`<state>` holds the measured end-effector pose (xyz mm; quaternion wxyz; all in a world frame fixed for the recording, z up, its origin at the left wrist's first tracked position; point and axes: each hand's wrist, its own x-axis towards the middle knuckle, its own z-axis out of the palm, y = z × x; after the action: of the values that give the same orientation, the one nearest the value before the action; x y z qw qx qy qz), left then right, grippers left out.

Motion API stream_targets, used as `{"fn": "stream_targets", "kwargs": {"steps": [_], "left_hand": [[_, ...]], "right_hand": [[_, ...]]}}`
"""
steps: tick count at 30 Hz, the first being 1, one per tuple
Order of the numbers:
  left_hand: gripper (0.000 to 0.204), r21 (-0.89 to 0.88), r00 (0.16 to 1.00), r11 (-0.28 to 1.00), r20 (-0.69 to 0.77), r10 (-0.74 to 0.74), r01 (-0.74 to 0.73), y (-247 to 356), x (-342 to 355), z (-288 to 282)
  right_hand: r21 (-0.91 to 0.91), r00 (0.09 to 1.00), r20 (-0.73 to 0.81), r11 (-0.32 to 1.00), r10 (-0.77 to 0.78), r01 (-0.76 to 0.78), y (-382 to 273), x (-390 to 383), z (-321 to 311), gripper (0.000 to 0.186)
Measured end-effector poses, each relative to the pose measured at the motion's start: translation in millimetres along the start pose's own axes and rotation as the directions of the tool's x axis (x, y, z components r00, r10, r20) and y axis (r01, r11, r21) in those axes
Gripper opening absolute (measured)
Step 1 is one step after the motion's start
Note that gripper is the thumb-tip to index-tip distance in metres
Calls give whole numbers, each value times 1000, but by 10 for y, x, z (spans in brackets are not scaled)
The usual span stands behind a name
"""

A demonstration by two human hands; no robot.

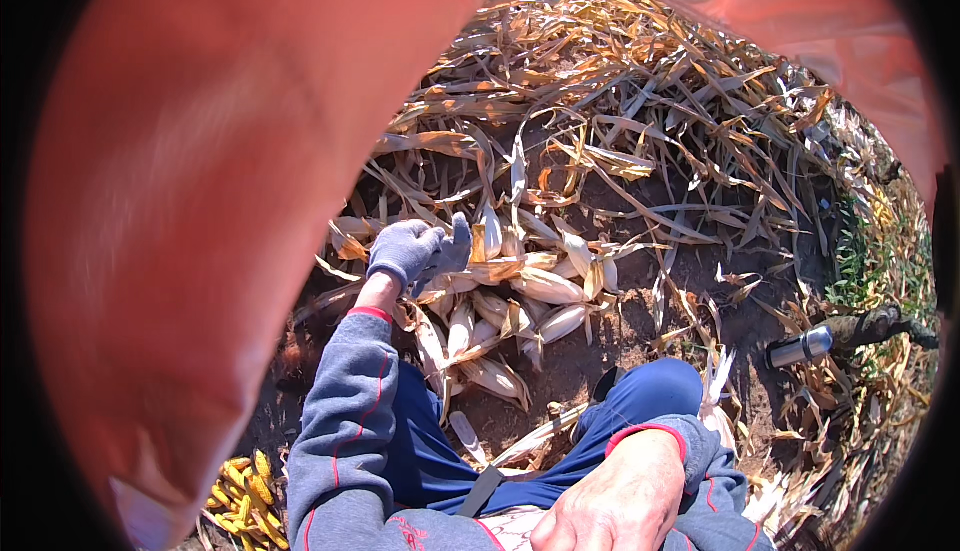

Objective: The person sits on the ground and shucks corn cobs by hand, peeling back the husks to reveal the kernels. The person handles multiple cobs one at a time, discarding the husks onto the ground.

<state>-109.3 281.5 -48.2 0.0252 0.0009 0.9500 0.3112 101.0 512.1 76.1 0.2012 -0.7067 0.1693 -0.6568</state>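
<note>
My left hand (pixel 400 248), in a grey knit glove, reaches out over a heap of corn ears in dry husks (pixel 545 286). Its fingers are closed around a limp grey piece that looks like a second glove (pixel 452 249). My right hand (pixel 622 496) is bare and bent back toward my body at the lower edge. Its knuckles show, but its fingertips are cut off by the frame. The husked-over ears lie between my left hand and my knees, several of them overlapping on the soil.
Husked yellow corn cobs (pixel 245 501) are piled at lower left. Dry stalks and leaves (pixel 640 101) cover the ground ahead. A metal flask (pixel 800 347) lies at right beside a dark strap or cloth (pixel 870 327). Reddish sheeting (pixel 210 181) blocks the left and top of the view.
</note>
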Motion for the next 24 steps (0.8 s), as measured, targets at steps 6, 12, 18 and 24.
{"fn": "stream_targets", "kwargs": {"steps": [6,12,18,24], "left_hand": [[34,21,1000,1000,21,16,-16,4,21,35],[35,16,999,1000,49,-21,20,10,17,12],[33,25,1000,999,5,28,-28,-69,33,45],[30,26,998,998,19,59,-60,-22,19,67]], "right_hand": [[-88,992,109,995,56,-46,-72,-29,49,16],[-388,958,142,904,251,-180,-207,81,61,13],[-511,903,110,803,416,-307,-295,94,113,20],[-388,883,-72,802,464,-453,-157,48,283,23]]}}
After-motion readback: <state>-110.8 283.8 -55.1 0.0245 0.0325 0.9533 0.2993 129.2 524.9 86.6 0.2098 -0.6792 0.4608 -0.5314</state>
